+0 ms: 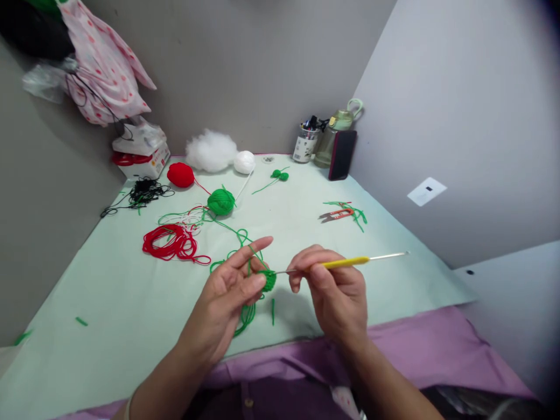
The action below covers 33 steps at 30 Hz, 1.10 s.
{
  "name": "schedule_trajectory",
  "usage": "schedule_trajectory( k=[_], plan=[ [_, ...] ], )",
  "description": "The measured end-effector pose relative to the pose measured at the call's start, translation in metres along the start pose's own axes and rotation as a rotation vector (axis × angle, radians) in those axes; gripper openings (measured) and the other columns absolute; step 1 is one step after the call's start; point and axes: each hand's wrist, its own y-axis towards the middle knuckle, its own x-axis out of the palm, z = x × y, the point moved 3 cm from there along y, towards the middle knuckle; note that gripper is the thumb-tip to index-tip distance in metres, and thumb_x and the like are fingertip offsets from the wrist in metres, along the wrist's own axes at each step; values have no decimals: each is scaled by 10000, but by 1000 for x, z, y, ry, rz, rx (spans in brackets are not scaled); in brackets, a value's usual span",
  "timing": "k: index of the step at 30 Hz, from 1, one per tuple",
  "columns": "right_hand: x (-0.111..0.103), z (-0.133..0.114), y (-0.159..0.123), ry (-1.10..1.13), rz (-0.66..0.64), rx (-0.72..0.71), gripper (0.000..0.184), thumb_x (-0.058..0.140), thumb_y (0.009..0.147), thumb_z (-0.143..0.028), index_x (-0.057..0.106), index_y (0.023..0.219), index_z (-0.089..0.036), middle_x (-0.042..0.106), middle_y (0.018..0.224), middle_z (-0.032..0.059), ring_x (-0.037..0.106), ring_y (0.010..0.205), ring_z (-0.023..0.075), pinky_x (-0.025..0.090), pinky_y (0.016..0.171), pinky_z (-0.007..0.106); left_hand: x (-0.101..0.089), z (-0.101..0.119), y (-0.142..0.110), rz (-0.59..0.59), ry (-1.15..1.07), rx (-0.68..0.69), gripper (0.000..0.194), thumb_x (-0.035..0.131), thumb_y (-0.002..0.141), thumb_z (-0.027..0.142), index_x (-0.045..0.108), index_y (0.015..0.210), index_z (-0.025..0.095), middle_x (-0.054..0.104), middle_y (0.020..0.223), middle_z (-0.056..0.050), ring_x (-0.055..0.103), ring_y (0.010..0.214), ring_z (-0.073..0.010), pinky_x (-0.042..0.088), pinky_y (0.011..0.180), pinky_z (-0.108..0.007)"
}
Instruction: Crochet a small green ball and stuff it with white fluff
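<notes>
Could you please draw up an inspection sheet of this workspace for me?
Surface: pale green table cover, with short green scraps on it.
Job's things: small green crocheted piece; slim yellow-handled metal crochet hook, its near tip at the piece; round green yarn ball.
Clutter: loose red yarn coil; tangled black yarn; orange-handled snips beside green offcuts.
Hands: left hand pinches the piece; right hand holds the hook.
Cables: thin black cord by the pink dotted cloth; purpose unclear.
Surroundings: grey wall; white rectangular wall plate; dark upright phone before a translucent green bottle.
</notes>
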Motion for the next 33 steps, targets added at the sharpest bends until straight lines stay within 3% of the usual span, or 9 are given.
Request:
schedule_trajectory(
  k=[3, 7, 11, 14, 16, 18, 22, 27, 33],
  plan=[
    [6, 1, 3, -76, -63, -35, 164, 636, 1016, -256, 798, 995, -246, 762, 921, 59, 701, 877, 202, 571, 733, 338, 2, -3, -2, -30, 91, 50, 439, 853, 814, 302, 779, 1246, 274, 644, 917, -24, 511, 771, -109, 433, 658, -170],
    [8, -2, -4, -372, -89, -243, 240, 610, 1008, -130, 770, 1149, -240, 778, 1010, 82, 720, 925, 209, 599, 780, 357, 0, -9, -1, 60, 126, 113, 455, 871, 809, 280, 769, 1251, 317, 657, 916, 1, 551, 826, -101, 462, 771, -165],
    [9, -7, -11, -650, -159, -458, 380, 655, 956, -63, 734, 1275, -254, 765, 1137, 112, 716, 1005, 235, 606, 798, 371, 1, -11, 3, 24, -69, -34, 483, 881, 780, 276, 774, 1249, 237, 578, 785, 27, 434, 622, -47, 443, 638, -138],
    [4, -6, -5, -417, -49, -290, 283, 607, 1000, -110, 766, 1172, -267, 766, 978, 64, 703, 857, 196, 584, 719, 341, 1, -8, 6, -11, -173, -116, 395, 868, 768, 242, 815, 1151, 163, 545, 767, 36, 249, 523, -15, 391, 542, -127],
    [2, -2, 1, -188, 22, -127, 219, 597, 1024, -171, 785, 1070, -272, 737, 887, 32, 659, 748, 165, 550, 657, 314, -1, -5, 6, 12, -152, -71, 359, 862, 763, 217, 826, 1117, 178, 597, 839, 14, 315, 551, -19, 414, 580, -131],
    [5, 1, 4, -70, 13, -48, 178, 626, 1018, -225, 798, 1003, -265, 731, 884, 29, 648, 762, 163, 526, 652, 303, -1, -5, 5, 20, -63, -20, 374, 858, 772, 225, 820, 1144, 222, 637, 885, -6, 468, 668, -61, 455, 679, -152],
    [4, 8, 6, -61, -35, 27, 149, 660, 1005, -252, 808, 988, -260, 766, 950, 35, 657, 842, 163, 505, 716, 296, -3, -9, 1, 40, 147, 48, 420, 837, 815, 295, 784, 1232, 287, 653, 926, -23, 564, 929, -162, 457, 840, -228],
    [-3, 16, 6, 113, -46, 167, 169, 625, 1031, -318, 788, 996, -291, 749, 947, 1, 616, 755, 127, 477, 695, 278, -7, -8, -1, 40, 227, 72, 446, 837, 821, 328, 766, 1261, 312, 608, 893, -11, 546, 873, -164, 447, 831, -265],
    [2, 11, 6, -21, -102, 90, 150, 659, 1010, -279, 809, 998, -274, 762, 963, 27, 648, 868, 163, 480, 736, 299, -4, -9, 1, -14, 230, 82, 444, 828, 831, 295, 760, 1267, 343, 627, 930, -12, 567, 912, -162, 465, 853, -256]
  ],
)
